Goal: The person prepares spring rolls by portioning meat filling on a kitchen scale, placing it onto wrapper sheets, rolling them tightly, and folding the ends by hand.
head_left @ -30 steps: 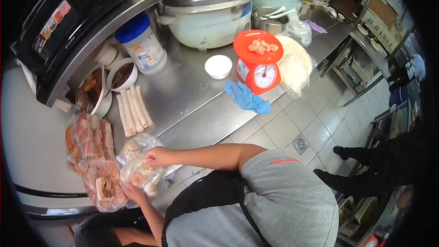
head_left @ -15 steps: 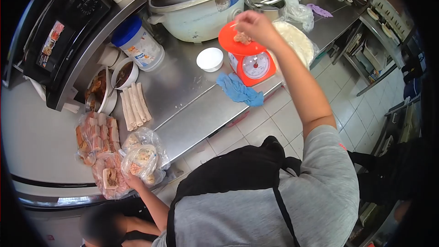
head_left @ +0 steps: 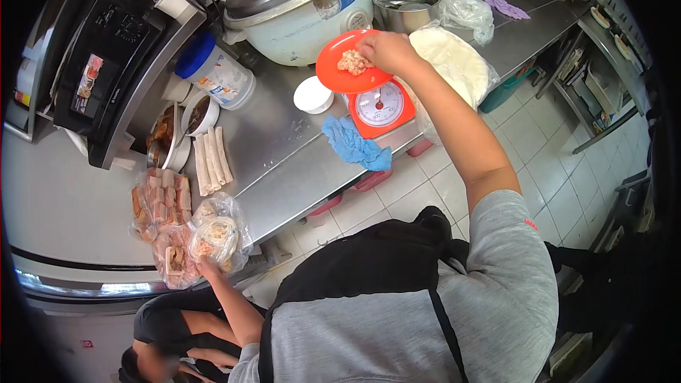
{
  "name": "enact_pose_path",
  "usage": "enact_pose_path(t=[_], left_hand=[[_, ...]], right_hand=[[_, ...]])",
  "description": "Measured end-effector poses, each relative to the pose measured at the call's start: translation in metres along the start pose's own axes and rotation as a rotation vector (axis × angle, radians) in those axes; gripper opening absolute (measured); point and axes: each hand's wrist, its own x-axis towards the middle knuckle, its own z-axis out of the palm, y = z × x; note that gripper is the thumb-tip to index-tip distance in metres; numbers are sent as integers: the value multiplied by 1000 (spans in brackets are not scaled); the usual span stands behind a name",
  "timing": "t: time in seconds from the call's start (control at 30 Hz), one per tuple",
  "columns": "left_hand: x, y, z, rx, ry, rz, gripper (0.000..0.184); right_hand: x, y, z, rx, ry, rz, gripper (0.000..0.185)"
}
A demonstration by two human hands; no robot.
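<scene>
My right hand [head_left: 390, 54] is over the red plate [head_left: 370, 82] of a red kitchen scale [head_left: 386, 122]. Its fingers are bent together at the right edge of a small heap of pinkish minced meat [head_left: 352, 63]; anything between the fingertips is hidden. At the lower left, my left hand [head_left: 206, 268] grips the near side of a clear plastic bag [head_left: 215, 240] with pale, chopped-looking food inside. Just left of that hand lies another bag [head_left: 175, 259] of pinkish food. A blue cloth [head_left: 356, 143] and a white bowl [head_left: 313, 95] sit beside the scale.
Several pale rolls [head_left: 212, 161] lie near bowls of dark food [head_left: 201, 115]. A blue-lidded tub [head_left: 216, 71] and large cooker [head_left: 298, 18] stand behind. Round pale sheets [head_left: 454, 64] lie right of the scale. Another person [head_left: 181, 326] is at the lower left.
My right hand has come down from above the plate to the meat, which now looks more spread out. My left hand stays at the bag. The view has shifted slightly.
</scene>
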Motion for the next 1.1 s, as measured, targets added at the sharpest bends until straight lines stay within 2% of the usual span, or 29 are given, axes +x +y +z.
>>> enact_pose_path(t=[0.1,0.27,0.37,0.47,0.53,0.6,0.67,0.73,0.77,0.9,1.03,1.1], left_hand=[[-13,11,5,59,-9,13,44],[-2,3,-2,28,-13,-1,49],[-10,11,9,251,225,212,54],[-80,90,60,884,715,363,57],[-83,106,85,675,613,878,58],[-107,126,135,377,286,1135,56],[-146,137,190,214,-162,1036,54],[-193,142,241,267,-560,1101,40],[-218,143,268,247,-679,1186,36],[-304,126,352,159,-1260,1222,25],[-378,114,415,206,-1527,1286,25],[-397,88,453,242,-1513,1378,30]], right_hand=[[-4,5,8,70,-15,-30,27],[-4,3,6,251,121,33,29],[-3,4,3,351,193,19,29],[-4,19,-3,461,371,-70,29],[-10,39,-17,601,439,-91,30],[-32,53,-40,883,482,-33,27],[-60,68,-60,993,516,83,24],[-89,90,-69,1023,498,210,25],[-104,100,-70,1041,514,258,25],[-165,137,-65,1034,523,480,22],[-227,170,-52,1066,494,650,19],[-253,184,-42,1068,457,728,19]])
